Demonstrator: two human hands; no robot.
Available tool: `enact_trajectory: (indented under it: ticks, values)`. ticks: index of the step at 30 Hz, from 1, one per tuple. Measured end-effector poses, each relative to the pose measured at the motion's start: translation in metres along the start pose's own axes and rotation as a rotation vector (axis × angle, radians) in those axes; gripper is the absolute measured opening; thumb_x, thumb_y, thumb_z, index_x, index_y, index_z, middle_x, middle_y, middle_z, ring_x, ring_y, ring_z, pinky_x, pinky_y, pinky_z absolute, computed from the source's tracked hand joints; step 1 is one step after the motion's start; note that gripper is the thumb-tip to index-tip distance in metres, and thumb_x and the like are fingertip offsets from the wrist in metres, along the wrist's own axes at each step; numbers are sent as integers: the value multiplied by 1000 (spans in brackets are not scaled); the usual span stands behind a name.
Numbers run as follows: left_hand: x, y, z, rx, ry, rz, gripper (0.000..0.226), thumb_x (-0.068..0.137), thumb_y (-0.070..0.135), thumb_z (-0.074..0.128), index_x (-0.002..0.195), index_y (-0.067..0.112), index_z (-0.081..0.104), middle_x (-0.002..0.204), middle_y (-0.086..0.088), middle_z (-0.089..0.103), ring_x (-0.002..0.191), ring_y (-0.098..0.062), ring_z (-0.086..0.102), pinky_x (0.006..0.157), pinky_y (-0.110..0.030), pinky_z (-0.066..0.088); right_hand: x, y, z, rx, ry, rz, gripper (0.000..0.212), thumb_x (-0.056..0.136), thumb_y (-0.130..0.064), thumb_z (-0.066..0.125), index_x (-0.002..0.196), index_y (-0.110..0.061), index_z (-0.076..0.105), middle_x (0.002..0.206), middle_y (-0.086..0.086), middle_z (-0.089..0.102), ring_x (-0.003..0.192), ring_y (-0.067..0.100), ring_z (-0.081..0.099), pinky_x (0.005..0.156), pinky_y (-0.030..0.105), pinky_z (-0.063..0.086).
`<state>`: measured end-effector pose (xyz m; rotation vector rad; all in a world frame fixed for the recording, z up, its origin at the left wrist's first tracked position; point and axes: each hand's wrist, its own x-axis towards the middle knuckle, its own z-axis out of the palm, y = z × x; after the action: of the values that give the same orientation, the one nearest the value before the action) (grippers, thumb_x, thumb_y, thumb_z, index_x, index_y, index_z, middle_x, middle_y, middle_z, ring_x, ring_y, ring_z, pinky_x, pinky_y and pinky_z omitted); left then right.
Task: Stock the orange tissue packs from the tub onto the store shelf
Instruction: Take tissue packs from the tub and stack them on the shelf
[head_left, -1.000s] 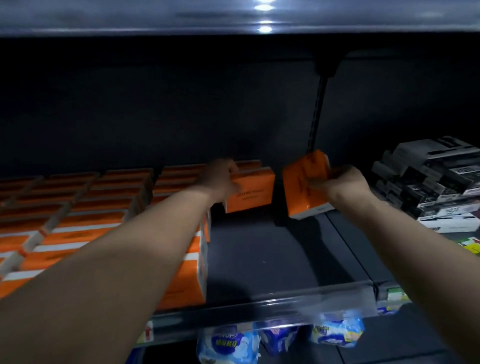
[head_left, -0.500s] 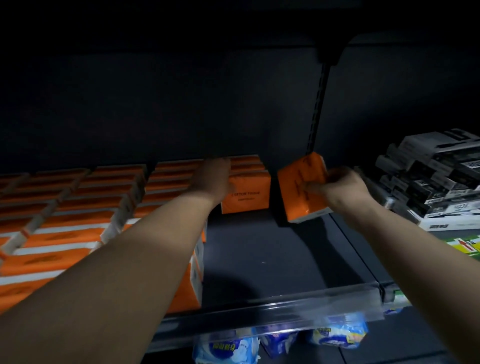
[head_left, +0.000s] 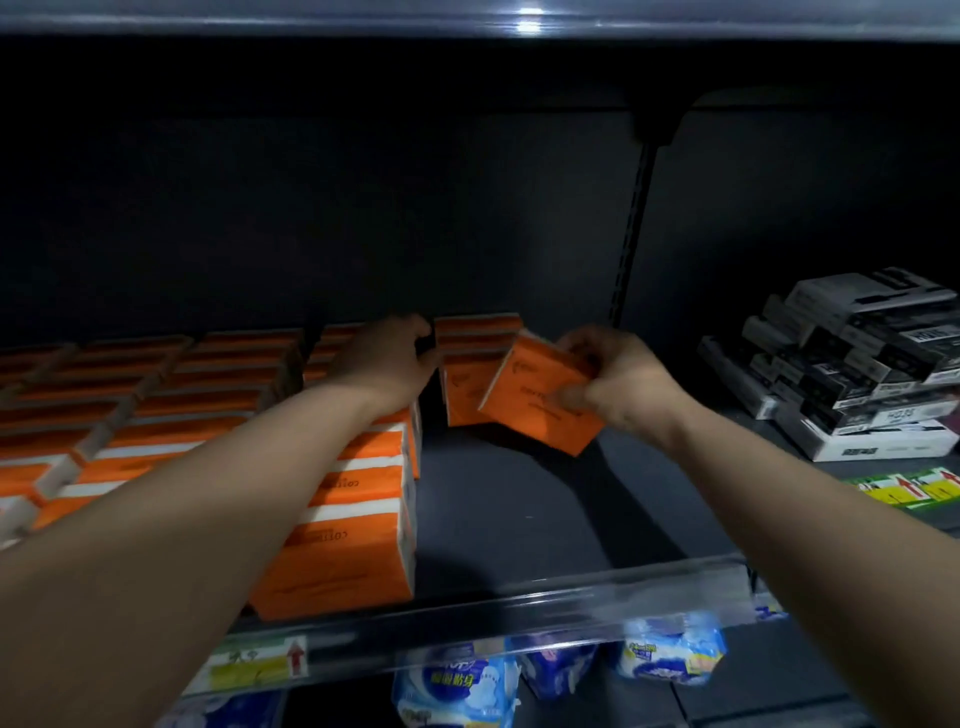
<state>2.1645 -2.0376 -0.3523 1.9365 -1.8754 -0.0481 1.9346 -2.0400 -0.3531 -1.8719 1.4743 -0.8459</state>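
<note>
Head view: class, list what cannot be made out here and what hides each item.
Tub: outside the head view's frame.
Print on the orange tissue pack: blurred, and the right hand covers its right side.
Left hand: its own back hides the fingertips, so any grip on the stocked packs is unclear.
Black-and-white boxes: labels blurred, stack cut by the right edge.
Shelf back wall: too dark.

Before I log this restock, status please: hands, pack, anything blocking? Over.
Right hand grips orange pack, tilted over shelf. Left hand on stocked packs, grip unclear. Nothing blocking the open slot.
</note>
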Motion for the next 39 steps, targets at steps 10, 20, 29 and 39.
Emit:
enact_trajectory:
  ticks: [10, 20, 29, 39]
  values:
    - [-21, -18, -8, 154, -76, -84, 36, 92, 41, 48, 124, 26, 58, 125, -1, 60, 112, -23, 57, 88, -30, 44, 23, -8, 47, -532, -89, -197, 48, 78, -23, 66, 123, -35, 54, 125, 3, 54, 119, 25, 41, 100, 31, 37]
    - [-22, -18, -8, 147, -87, -99, 32, 92, 43, 47, 117, 28, 60, 120, 0, 62, 107, -21, 58, 81, -28, 43, 28, 0, 56, -630, -9, -234, 58, 83, -36, 64, 136, -40, 43, 142, 1, 37, 125, 26, 32, 103, 35, 25]
    - [-41, -16, -25, 118, -85, -95, 34, 89, 44, 51, 116, 25, 61, 116, -1, 63, 103, -22, 60, 87, -34, 50, 0, -23, 51, -612, 22, -361, 57, 85, -44, 60, 139, -34, 42, 142, 1, 43, 128, 25, 36, 111, 37, 20]
    - [-132, -56, -94, 157, 52, -73, 36, 85, 41, 57, 114, 22, 65, 115, -6, 64, 108, -27, 60, 89, -38, 50, -59, -100, 98, -484, -8, -524, 49, 84, -42, 61, 130, -25, 54, 129, 2, 58, 121, 25, 50, 105, 40, 36]
